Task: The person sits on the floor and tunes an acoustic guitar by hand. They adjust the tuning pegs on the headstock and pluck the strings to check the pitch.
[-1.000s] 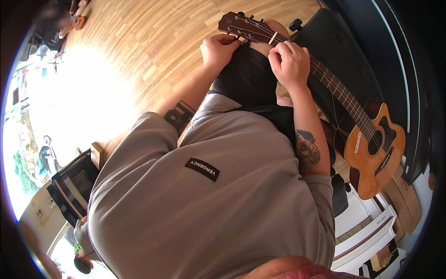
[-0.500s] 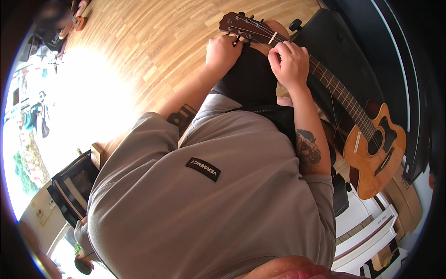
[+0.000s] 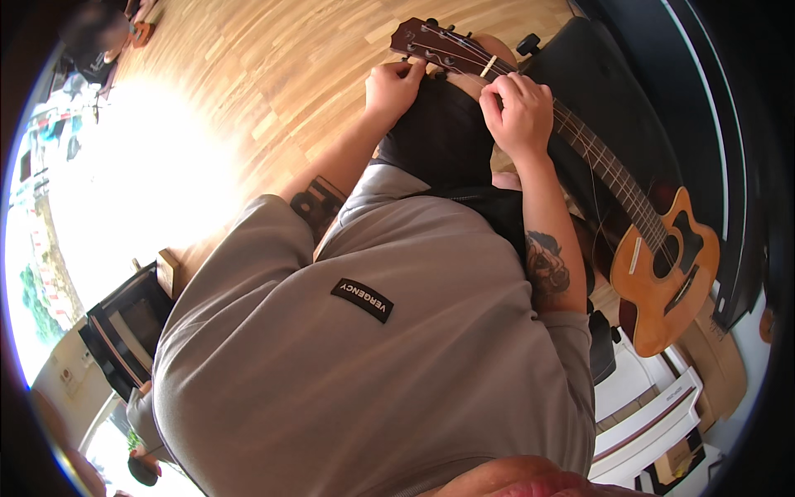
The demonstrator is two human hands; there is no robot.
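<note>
An acoustic guitar (image 3: 650,313) with a light wooden body slants from the upper middle to the right, its dark headstock (image 3: 424,38) resting by my black-clad knee. At the headstock's near edge, my left hand (image 3: 392,91) pinches a tuning peg between thumb and finger; the fingers partly hide it. My right hand (image 3: 519,114) is closed beside the nut, with thumb and index finger pinched on a thin guitar string. A loose length of string (image 3: 595,195) curves away below the neck. Other strings lie along the fretboard (image 3: 613,170).
Close behind the guitar neck stands a black padded bench (image 3: 613,91). A white keyboard instrument (image 3: 654,422) is at the lower right, a black case-like object (image 3: 124,331) at the lower left. Another person (image 3: 91,54) is at the far upper left, near a small brown stringed instrument (image 3: 142,34).
My left hand has shifted its fingers at the tuning peg, turning slightly with the thumb now higher. The guitar body has moved a little to the left. My right hand stays nearly in place.
</note>
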